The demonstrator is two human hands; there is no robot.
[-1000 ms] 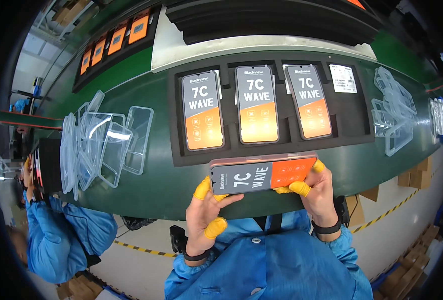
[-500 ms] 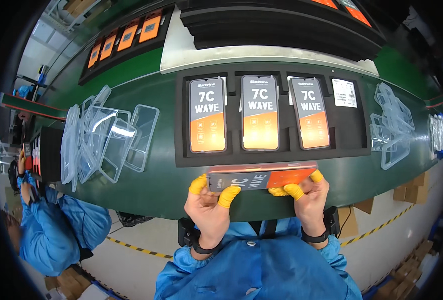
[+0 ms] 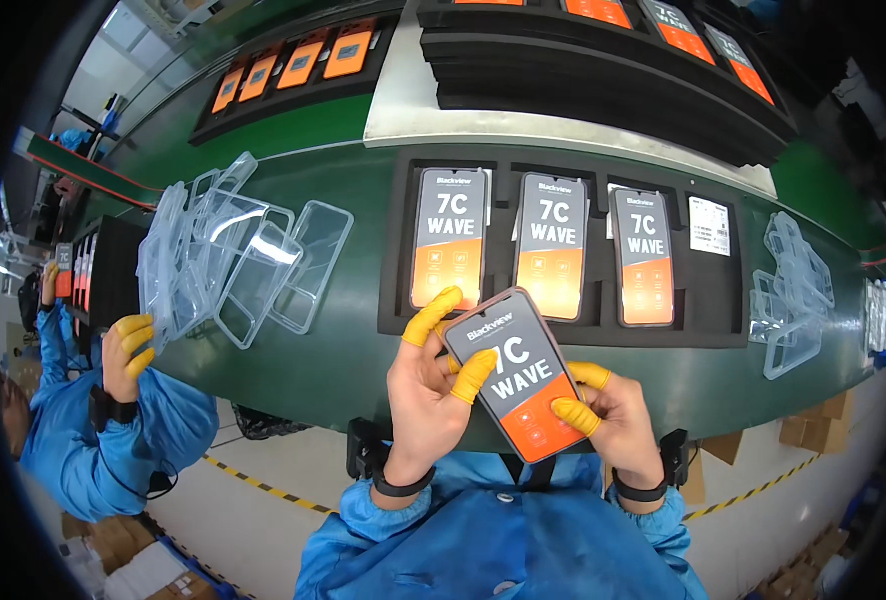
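Phone: a phone (image 3: 516, 375) is held in both hands, low in the middle, just in front of the green table (image 3: 313, 370). Screen faces up, tilted, top end to the upper left.
Change: 0.5 s ago it lay flat & sideways, edge toward the camera. Now it is turned so the whole screen shows.
Left hand: left hand (image 3: 425, 385) grips the phone's top left part. Fingers curled round it, thumb on the screen, 1 finger up by the top edge. Yellow finger covers on the tips.
Right hand: right hand (image 3: 611, 420) holds the lower right side. Fingers bent close, 2 yellow tips on the screen edge.
Tray: black foam tray (image 3: 393, 300) just behind the hands, w/ 3 more phones (image 3: 551, 247) lying in slots, screens up. 1 white card (image 3: 709, 225) in the right slot.
Clear cases: pile of clear cases (image 3: 233, 260) on the left of the table, smaller pile (image 3: 788, 295) on the right.
Co-worker: another person's hand (image 3: 125, 352), far left, yellow tips too, near the left pile. Blue sleeve.
Far back: more black trays (image 3: 603, 80) stacked.
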